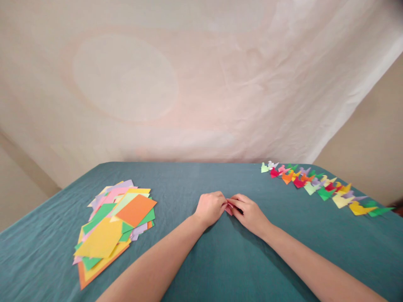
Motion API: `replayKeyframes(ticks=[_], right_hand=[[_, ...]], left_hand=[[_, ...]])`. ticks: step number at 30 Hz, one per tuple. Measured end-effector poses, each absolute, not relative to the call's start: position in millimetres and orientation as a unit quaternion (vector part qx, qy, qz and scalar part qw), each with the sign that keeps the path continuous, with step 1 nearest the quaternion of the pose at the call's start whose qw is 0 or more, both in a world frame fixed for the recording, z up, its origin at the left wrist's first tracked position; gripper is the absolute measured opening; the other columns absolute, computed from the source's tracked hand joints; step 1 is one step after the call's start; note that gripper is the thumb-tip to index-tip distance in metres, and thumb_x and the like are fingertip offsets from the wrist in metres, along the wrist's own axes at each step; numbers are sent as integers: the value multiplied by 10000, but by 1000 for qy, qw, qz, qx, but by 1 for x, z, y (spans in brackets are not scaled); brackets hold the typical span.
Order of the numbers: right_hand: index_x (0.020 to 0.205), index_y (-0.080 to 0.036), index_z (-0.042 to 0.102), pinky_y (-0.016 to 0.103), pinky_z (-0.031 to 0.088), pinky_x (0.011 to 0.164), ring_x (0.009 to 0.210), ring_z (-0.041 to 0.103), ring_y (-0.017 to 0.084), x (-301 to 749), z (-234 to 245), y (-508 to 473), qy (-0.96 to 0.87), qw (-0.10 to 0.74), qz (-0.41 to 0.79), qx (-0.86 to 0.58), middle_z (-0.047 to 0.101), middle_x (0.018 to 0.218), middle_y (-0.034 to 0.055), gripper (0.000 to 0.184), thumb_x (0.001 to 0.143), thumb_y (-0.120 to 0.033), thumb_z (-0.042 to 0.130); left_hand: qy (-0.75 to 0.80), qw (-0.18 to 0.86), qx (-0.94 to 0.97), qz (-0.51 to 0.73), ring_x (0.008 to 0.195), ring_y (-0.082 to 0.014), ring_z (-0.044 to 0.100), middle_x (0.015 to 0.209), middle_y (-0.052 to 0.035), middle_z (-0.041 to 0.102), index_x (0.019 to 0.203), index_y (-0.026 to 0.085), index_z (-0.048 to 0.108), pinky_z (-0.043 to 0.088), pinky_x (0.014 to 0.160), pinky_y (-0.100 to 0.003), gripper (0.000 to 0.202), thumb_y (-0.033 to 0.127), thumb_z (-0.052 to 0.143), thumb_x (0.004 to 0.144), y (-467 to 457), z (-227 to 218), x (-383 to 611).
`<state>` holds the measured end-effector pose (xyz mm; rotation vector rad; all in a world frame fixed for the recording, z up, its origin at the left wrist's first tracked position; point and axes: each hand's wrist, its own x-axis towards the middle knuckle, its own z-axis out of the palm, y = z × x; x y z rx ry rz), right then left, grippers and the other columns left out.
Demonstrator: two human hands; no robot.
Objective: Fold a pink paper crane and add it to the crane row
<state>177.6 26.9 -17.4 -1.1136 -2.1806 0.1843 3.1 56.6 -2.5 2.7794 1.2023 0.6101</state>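
A small folded piece of pink paper (229,208) is pinched between my two hands above the middle of the table. My left hand (213,208) closes on its left side, fingers curled together. From the right, my right hand (248,212) grips the same paper between thumb and fingertips. Most of the paper is hidden behind the fingers, so its exact folded shape cannot be made out.
A loose pile of coloured paper squares (103,237) lies on the left of the green-blue tablecloth (189,272). Several folded paper birds (325,193) stand in slanting rows at the far right. Behind the table hangs a pale cloth (201,84).
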Motion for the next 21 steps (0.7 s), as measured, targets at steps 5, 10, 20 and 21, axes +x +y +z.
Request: replayKeyframes(ticks=[5, 10, 20, 21], right_hand=[[1033, -211, 632, 337, 504, 753, 831, 585, 187, 178, -19, 26, -836, 338, 46, -430, 619, 920, 70, 241, 860, -195, 465], [1028, -208, 634, 344, 499, 764, 849, 583, 194, 178, -20, 26, -839, 331, 20, -432, 627, 938, 70, 233, 864, -201, 468], [1012, -220, 638, 348, 501, 749, 821, 586, 192, 177, -18, 25, -844, 325, 6, -427, 630, 912, 67, 222, 871, -218, 466], [1012, -220, 638, 348, 501, 747, 820, 587, 193, 177, -18, 25, -844, 326, 3, -426, 630, 911, 67, 222, 871, -219, 466]], left_hand=[[360, -21, 920, 151, 773, -163, 607, 858, -46, 620, 833, 182, 642, 452, 640, -237, 254, 289, 420, 895, 57, 0, -1], [342, -8, 928, 147, 817, -143, 596, 885, -32, 615, 892, 204, 633, 450, 697, -222, 223, 269, 419, 900, 59, 2, -6], [330, -11, 931, 156, 824, -144, 591, 884, -31, 617, 848, 191, 628, 452, 722, -228, 210, 273, 438, 887, 60, 3, -6], [331, -14, 931, 153, 822, -145, 593, 879, -34, 616, 858, 190, 629, 454, 717, -228, 216, 275, 432, 889, 60, 4, -6]])
